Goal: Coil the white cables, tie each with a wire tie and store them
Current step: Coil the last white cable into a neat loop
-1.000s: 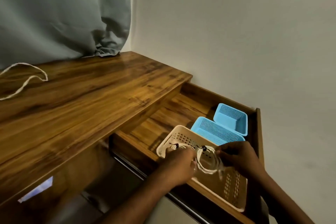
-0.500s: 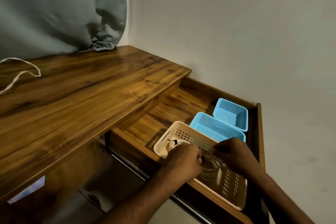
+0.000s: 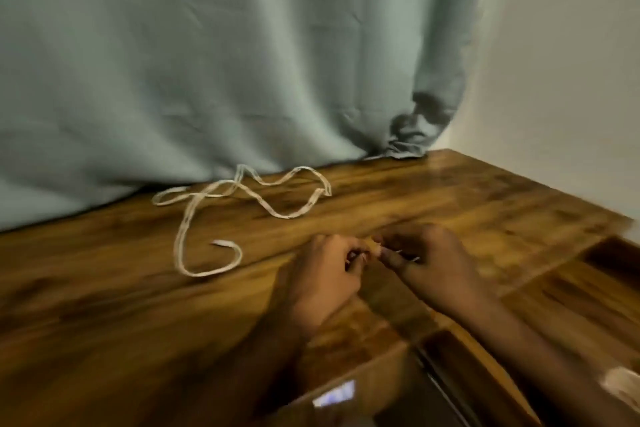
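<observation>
A loose white cable (image 3: 194,215) lies uncoiled on the wooden desk (image 3: 104,305), near the curtain, left of and beyond my hands. Above the desk's right part, my left hand (image 3: 325,274) and my right hand (image 3: 429,263) meet fingertip to fingertip. Both have curled fingers and pinch a thin short thing between them that looks like a wire tie (image 3: 410,256); motion blur hides its detail. Neither hand touches the cable.
A grey-blue curtain (image 3: 207,62) hangs behind the desk, its hem on the back edge. The open drawer (image 3: 588,298) is at the right, with a corner of the beige basket (image 3: 623,386) at the frame's edge. A pale wall stands to the right.
My view has swung left from the drawer to the desk top. Both hands have left the beige basket and the coiled cable in it, and now meet over the desk.
</observation>
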Action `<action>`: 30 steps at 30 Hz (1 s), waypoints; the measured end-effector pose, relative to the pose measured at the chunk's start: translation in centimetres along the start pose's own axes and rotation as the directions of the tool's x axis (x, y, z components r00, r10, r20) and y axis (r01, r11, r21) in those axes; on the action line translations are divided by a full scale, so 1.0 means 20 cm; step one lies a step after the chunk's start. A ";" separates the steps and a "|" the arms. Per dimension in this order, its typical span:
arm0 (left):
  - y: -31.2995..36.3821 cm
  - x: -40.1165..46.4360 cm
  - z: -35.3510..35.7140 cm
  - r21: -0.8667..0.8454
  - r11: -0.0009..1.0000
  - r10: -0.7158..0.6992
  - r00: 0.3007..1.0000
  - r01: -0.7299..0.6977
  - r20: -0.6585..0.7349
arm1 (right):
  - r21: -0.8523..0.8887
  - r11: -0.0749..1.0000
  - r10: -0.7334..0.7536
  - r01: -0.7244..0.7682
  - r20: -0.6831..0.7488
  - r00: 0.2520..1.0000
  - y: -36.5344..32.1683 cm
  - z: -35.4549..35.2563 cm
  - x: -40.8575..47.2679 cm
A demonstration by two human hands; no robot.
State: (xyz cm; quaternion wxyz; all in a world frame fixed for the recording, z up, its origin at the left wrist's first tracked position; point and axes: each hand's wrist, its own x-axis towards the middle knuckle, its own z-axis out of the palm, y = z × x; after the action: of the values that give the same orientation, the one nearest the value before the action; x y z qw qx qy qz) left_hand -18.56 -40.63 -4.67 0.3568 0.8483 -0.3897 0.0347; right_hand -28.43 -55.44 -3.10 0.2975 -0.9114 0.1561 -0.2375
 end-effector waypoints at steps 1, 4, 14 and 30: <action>-0.12 0.00 -0.09 0.035 0.999 -0.035 0.999 0.037 -0.039 | 0.033 0.998 -0.050 0.049 0.018 0.999 -0.10 0.12 0.10; -0.44 -0.03 -0.33 0.132 0.977 -0.144 0.976 0.166 -0.163 | 0.053 0.989 -0.142 0.138 0.078 0.987 -0.37 0.46 0.34; -1.10 0.00 -0.52 0.082 0.873 -0.419 0.825 0.481 -0.380 | -0.316 0.646 -0.655 0.694 0.237 0.718 -0.76 1.32 0.67; -1.12 0.03 -0.54 -0.527 0.833 -0.436 0.785 0.167 -0.440 | 0.183 0.933 -0.315 0.310 -0.001 0.949 -0.65 1.40 0.82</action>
State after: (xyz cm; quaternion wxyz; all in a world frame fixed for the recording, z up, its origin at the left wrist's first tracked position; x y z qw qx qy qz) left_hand -0.44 -24.16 -9.38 0.6435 0.7457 -0.1236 0.1206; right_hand 1.94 -39.32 -9.30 0.3396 -0.8971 -0.0172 -0.2820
